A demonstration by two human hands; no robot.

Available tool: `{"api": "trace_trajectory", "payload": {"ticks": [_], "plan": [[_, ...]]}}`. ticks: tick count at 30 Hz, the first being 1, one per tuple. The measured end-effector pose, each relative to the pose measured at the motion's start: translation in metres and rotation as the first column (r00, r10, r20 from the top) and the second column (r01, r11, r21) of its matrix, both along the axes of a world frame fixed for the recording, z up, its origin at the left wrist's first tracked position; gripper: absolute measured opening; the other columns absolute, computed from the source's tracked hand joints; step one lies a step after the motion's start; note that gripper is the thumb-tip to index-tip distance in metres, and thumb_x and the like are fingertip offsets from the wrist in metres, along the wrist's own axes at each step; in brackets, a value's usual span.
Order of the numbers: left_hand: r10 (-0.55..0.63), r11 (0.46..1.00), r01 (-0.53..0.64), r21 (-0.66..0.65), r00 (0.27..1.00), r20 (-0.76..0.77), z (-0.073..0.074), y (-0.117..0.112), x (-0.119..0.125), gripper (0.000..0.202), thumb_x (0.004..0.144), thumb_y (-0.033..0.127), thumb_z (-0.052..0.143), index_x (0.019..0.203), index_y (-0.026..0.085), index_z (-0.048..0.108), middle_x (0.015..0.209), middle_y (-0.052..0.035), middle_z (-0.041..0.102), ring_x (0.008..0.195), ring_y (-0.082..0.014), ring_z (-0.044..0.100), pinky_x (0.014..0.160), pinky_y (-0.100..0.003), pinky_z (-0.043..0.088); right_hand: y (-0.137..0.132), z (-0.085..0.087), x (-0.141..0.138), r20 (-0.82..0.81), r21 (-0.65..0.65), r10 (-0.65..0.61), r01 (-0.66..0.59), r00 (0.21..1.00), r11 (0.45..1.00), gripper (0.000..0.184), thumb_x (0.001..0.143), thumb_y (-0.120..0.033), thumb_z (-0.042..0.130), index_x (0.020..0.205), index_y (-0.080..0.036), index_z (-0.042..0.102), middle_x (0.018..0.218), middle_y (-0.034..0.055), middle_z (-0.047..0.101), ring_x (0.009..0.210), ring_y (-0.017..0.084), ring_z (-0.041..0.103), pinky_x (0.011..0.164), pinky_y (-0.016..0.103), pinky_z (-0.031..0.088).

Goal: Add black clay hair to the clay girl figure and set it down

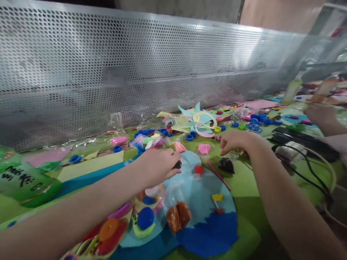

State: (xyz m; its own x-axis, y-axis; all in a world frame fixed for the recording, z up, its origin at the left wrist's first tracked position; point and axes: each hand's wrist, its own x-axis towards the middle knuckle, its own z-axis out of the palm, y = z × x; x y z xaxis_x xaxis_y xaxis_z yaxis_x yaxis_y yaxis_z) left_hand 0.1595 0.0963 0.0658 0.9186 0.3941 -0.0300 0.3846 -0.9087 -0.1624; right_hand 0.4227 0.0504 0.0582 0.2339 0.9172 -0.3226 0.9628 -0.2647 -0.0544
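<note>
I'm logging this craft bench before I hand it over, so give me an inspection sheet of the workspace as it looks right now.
Surface: green table top, largely covered by craft pieces.
Job's things: light blue round sheet with a dark blue patch; small dark piece at the left fingertips; red blob on the sheet.
Clutter: blue rings, paper pinwheel, clear bags, black lump, pink stick, green packet.
Grips: left hand pinching the dark piece; right hand curled, holding nothing visible.
Cables: black cables at right.
Surroundings: perforated metal screen; another person's hand far right.
</note>
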Motion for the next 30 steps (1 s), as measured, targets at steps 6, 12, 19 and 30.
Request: {"api": "trace_trajectory", "payload": {"ticks": [6, 12, 19, 30], "plan": [[0.011, 0.995, -0.001, 0.101, 0.996, -0.090, -0.028, 0.027, 0.046, 0.027, 0.087, 0.031, 0.051, 0.108, 0.014, 0.051, 0.101, -0.0072, 0.058, 0.085, -0.0183, 0.059, 0.069, -0.035, 0.054, 0.003, 0.001, 0.004, 0.007, -0.242, 0.001, 0.001, 1.000, 0.970, 0.020, 0.088, -0.031, 0.052, 0.096, -0.014, 0.059, 0.094, 0.0042, 0.061, 0.078, 0.015, 0.060, 0.069, 0.032, 0.051], [0.053, 0.987, -0.032, 0.159, 0.990, -0.127, -0.029, 0.020, 0.048, 0.037, 0.085, 0.035, 0.053, 0.116, 0.016, 0.046, 0.109, -0.0094, 0.055, 0.088, -0.0199, 0.059, 0.068, -0.035, 0.054, 0.002, 0.002, 0.017, -0.175, -0.089, 0.185, -0.202, 0.967, 0.975, 0.023, 0.087, -0.035, 0.053, 0.093, -0.014, 0.060, 0.091, 0.0033, 0.062, 0.080, 0.016, 0.059, 0.073, 0.035, 0.049], [0.040, 0.981, -0.022, 0.191, 0.995, -0.092, -0.028, 0.019, 0.039, 0.045, 0.083, 0.038, 0.055, 0.120, 0.016, 0.043, 0.112, -0.0103, 0.053, 0.098, -0.0244, 0.055, 0.073, -0.039, 0.053, 0.004, 0.003, 0.002, -0.376, 0.218, 0.381, -0.319, 0.845, 0.922, 0.029, 0.077, -0.043, 0.062, 0.089, -0.016, 0.064, 0.086, 0.0052, 0.065, 0.078, 0.018, 0.059, 0.071, 0.032, 0.045], [-0.154, 0.985, 0.118, 0.129, 0.934, 0.323, 0.001, 0.011, 0.009, 0.020, 0.089, 0.019, 0.042, 0.107, 0.013, 0.048, 0.106, -0.0077, 0.052, 0.105, -0.0220, 0.048, 0.089, -0.043, 0.043, 0.006, 0.001, -0.043, -0.493, 0.503, 0.620, -0.381, 0.610, 0.776, 0.026, 0.071, -0.027, 0.068, 0.094, -0.014, 0.063, 0.079, 0.0020, 0.063, 0.075, 0.014, 0.056, 0.068, 0.025, 0.042]]}}
